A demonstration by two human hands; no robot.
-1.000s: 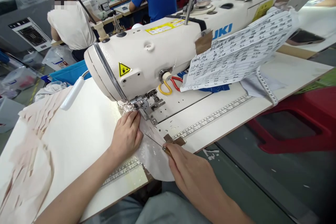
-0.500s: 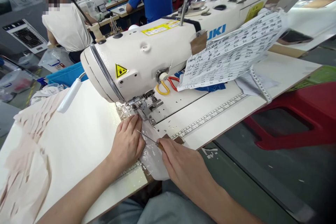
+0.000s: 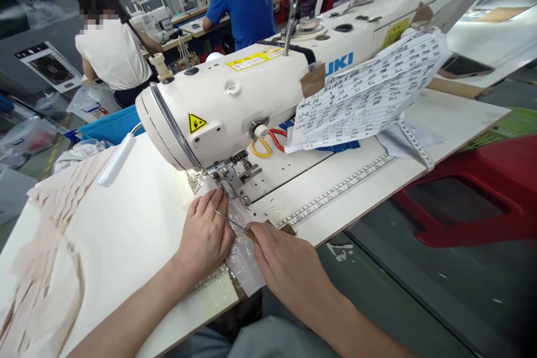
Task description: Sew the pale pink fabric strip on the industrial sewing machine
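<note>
My left hand (image 3: 206, 228) lies on a strip of pale, thin fabric (image 3: 247, 271), its fingers bent and pressed together close by the presser foot (image 3: 229, 187) of a white sewing machine (image 3: 226, 100). In my right hand (image 3: 287, 265) is an awl (image 3: 250, 234) with a wooden handle and a thin metal shaft. The shaft points left, its tip beside my left fingers. Between the hands the fabric looks sheer and shiny, hanging over the table's front edge. My left fingertips partly hide the fabric's far end near the needle.
Pink cut fabric pieces (image 3: 54, 235) lie at the left. A ruler strip (image 3: 335, 193) runs along the table (image 3: 369, 196). Handwritten paper (image 3: 361, 95) hangs from the machine, near scissors (image 3: 262, 148). A red stool (image 3: 474, 190) stands at right; two people sit working behind.
The view has shifted slightly, so the machine sits a bit lower and to the right. My right hand and the awl have come a little closer to my left hand.
</note>
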